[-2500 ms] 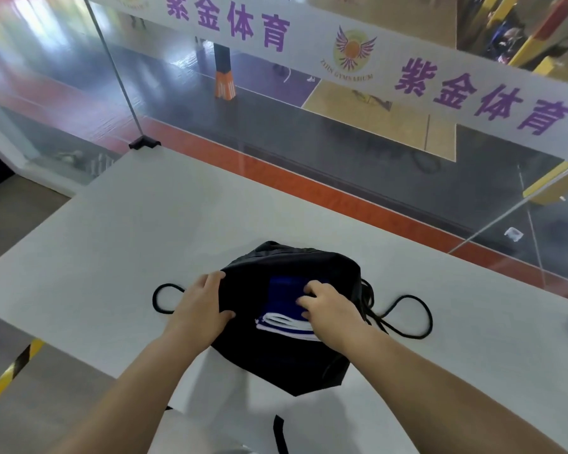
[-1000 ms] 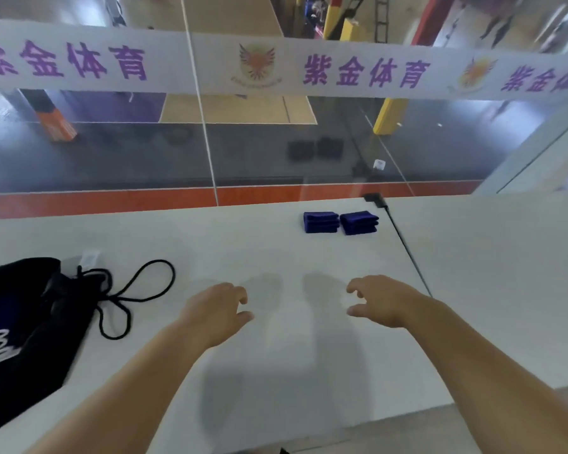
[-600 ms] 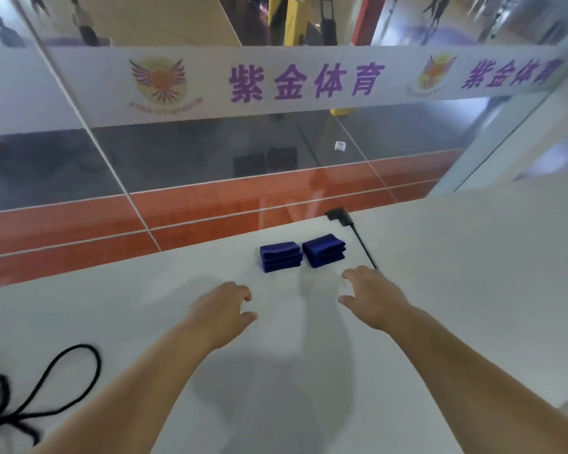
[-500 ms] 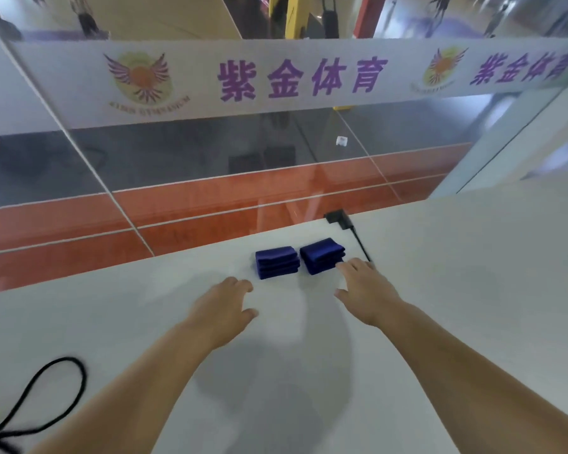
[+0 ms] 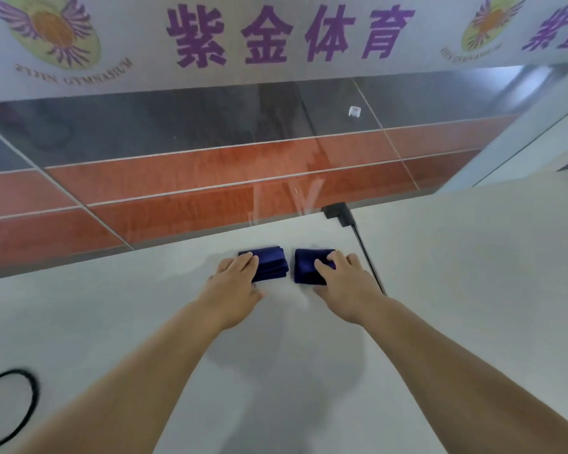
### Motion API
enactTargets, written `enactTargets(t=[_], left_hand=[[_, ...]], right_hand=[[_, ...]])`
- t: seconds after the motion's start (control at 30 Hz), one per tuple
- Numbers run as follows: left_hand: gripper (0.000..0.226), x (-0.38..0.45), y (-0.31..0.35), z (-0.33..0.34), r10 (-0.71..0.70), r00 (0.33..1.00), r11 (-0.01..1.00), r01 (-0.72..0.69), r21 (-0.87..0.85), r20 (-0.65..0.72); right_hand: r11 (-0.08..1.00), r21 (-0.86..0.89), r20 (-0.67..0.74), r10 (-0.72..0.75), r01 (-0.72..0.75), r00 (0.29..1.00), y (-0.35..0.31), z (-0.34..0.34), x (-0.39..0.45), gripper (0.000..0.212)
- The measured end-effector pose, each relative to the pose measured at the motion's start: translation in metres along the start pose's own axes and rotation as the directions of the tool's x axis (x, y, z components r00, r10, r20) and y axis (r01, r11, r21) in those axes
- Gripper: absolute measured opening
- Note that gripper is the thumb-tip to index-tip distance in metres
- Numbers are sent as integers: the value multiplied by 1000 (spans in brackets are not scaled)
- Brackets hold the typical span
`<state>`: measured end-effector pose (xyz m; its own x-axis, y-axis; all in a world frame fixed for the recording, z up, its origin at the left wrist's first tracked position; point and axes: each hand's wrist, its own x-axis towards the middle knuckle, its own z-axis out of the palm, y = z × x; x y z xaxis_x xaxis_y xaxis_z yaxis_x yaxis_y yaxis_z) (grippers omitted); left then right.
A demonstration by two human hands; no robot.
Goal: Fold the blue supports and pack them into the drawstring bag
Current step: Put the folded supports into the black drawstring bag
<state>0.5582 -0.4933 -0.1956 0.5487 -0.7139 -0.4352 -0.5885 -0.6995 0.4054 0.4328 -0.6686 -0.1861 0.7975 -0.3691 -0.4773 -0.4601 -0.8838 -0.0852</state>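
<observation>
Near the far edge of the pale grey tabletop [image 5: 112, 322], two folded dark-blue fabric supports lie side by side. Left hand [image 5: 236, 283], fingers spread flat, rests on the left support [image 5: 273, 263]; right hand [image 5: 345, 283] likewise covers the right support [image 5: 305, 265], neither gripping. Behind stands a glass wall [image 5: 177, 126] with purple lettering. A black drawstring loop [image 5: 30, 388] lies lower left.

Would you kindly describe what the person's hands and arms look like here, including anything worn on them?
Both the left hand and the right hand are bare, with no gloves, rings or watch visible. The forearms are uncovered all the way to the bottom edge of the picture, so no sleeves show. No bands, markings or straps appear on either wrist.
</observation>
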Motion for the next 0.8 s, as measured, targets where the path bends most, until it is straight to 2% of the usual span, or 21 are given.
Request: enactTargets(t=[0.13,0.23,0.4,0.53,0.63,0.73,0.8], left_hand=[[50,-5,-2,8,-14,999,1000,13,-23,-51],[36,-17,-2,16,-37,995,991,24,-135,-93],[20,-39,-5,34,-86,986,966,47,-253,-145],[12,-47,-4,41,-178,978,924,129,-360,-107],[18,-45,-3,40,-224,972,914,183,-363,-76],[42,-45,-1,38,-295,956,889,276,-366,5],[50,-46,-1,39,-320,945,892,323,-317,61]], right_hand=[[995,103,33,13,-17,999,-1,8,-19,42],[975,223,42,19,-28,999,1,16,-35,34],[884,450,43,118,-125,992,0,35,-55,28],[804,572,41,172,-164,984,0,42,-58,29],[789,587,48,186,-178,981,2,39,-54,39],[777,569,124,242,-269,962,3,35,-50,59],[801,533,137,236,-272,962,0,35,-51,51]])
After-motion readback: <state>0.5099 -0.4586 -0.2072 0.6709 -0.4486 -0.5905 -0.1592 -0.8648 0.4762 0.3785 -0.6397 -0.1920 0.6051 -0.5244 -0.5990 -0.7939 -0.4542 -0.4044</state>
